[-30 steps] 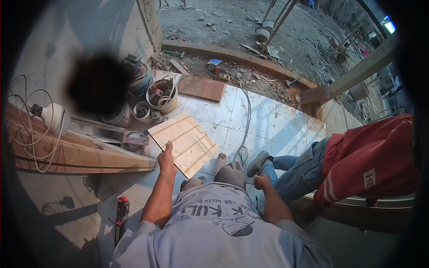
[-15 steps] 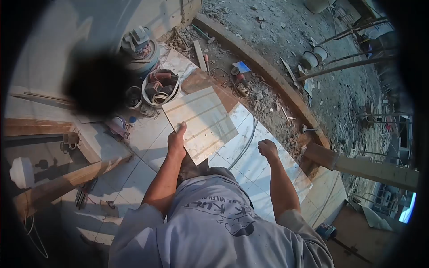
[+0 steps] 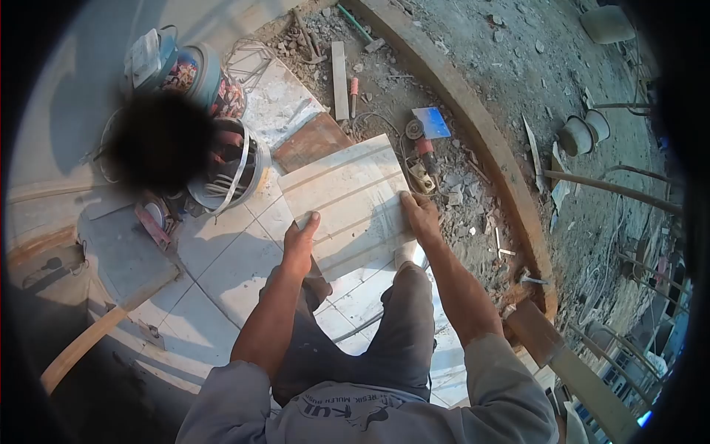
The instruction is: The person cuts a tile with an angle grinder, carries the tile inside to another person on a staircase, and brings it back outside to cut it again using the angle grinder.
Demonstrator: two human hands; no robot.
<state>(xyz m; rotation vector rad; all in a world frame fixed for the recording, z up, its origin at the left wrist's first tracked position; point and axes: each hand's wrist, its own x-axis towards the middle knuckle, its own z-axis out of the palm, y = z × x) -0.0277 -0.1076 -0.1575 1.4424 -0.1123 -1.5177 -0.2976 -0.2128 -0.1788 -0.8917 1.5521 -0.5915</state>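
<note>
A square cream tile with parallel ridges across its face is held out in front of my body, above my legs. My left hand grips its left edge, thumb lying on the upper face and fingers hidden underneath. On the opposite edge, my right hand is closed near the right corner, thumb on top. Beyond the tile lies a reddish-brown board or slab. An angle grinder rests in the rubble past my right hand, beside a blue sheet.
White floor tiles spread under and left of me. A bucket of tools stands at the left, partly behind a dark blot. A wooden strip and hammer lie ahead. A raised curb curves along the right, with rubble beside it.
My right hand has gone from a loose fist away from the tile to gripping its right edge. My left hand stays on the tile. The view has shifted, showing my legs.
</note>
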